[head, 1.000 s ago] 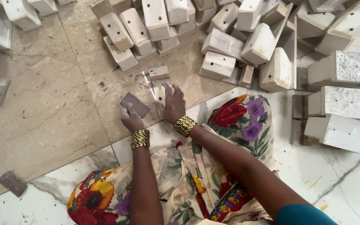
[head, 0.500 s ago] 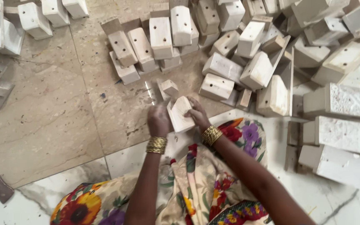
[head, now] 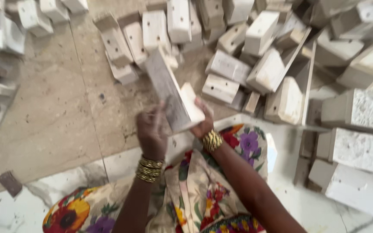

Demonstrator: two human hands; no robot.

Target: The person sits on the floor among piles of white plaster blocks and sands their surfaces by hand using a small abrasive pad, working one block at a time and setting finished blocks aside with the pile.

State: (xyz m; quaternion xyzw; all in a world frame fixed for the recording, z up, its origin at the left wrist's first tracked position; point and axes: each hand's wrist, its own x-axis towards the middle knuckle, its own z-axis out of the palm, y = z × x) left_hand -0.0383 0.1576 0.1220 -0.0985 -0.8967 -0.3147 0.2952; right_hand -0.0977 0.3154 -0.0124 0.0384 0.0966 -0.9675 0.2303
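Left hand (head: 152, 129), gold bangles at the wrist: it is closing on the lower edge of a long flat grey-brown rectangular slab (head: 165, 88), which is standing tilted, its top leaning away toward the pile.

Right hand (head: 201, 123), gold bangle at the wrist: it is gripping a small pale wooden block (head: 191, 102) and pressing it against the slab's right face. Both hands are clamped, close together, just above the lap; motion blur is hiding the exact finger placement.

Handling note, as a judgement: the two pieces are being fitted face to face; it would go best with the slab steadied low by the left hand while the right keeps the block square to the slab's edge, so that nothing slips or skews.

Lap: cloth printed with red, yellow and purple flowers (head: 195, 203).

Floor: beige stone tiles (head: 48, 125), white marble nearer the person.

Beyond the hands: a heap of pale drilled wooden blocks (head: 238, 51); white rough-faced rectangular blocks (head: 359, 112) lying at right; a small dark flat piece (head: 9, 183) lying apart at left.
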